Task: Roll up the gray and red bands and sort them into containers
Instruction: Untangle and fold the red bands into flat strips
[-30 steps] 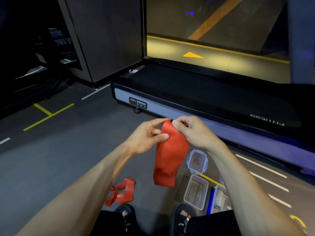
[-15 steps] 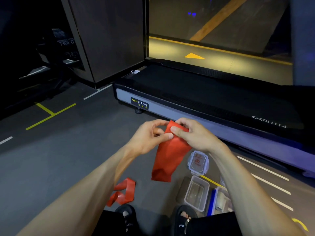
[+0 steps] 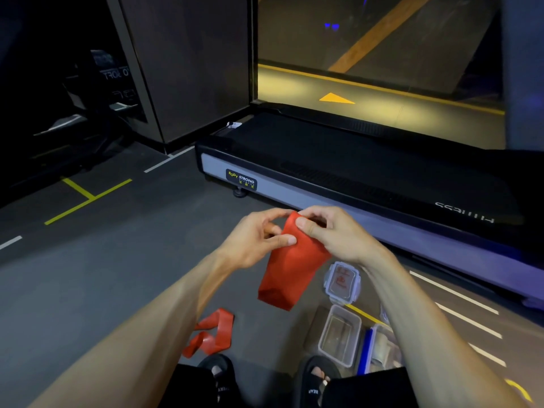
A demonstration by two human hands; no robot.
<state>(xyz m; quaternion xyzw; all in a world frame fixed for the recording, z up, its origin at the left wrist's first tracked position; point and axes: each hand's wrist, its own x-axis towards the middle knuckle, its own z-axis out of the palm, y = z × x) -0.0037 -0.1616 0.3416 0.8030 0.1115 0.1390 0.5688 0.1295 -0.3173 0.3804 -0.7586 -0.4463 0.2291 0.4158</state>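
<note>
A wide red band [image 3: 290, 269] hangs in front of me, its top end curled over. My left hand [image 3: 259, 240] pinches that top end from the left with thumb and fingers. My right hand [image 3: 332, 234] pinches it from the right, thumb on the front. A second red band [image 3: 212, 335] lies crumpled on the floor by my left foot. An open clear container [image 3: 340, 334] stands on the floor under my right arm. Beside it a second container [image 3: 382, 347] holds a grayish roll, partly hidden by my arm.
A clear lid [image 3: 343, 282] lies on the floor beyond the open container. A black treadmill [image 3: 353, 169] runs across the far side. Gray floor with yellow and white lines spreads to the left. My sandalled feet [image 3: 313, 378] are at the bottom edge.
The band's hanging tail has grown shorter as its top end is rolled between my fingers. Both hands stayed in about the same place.
</note>
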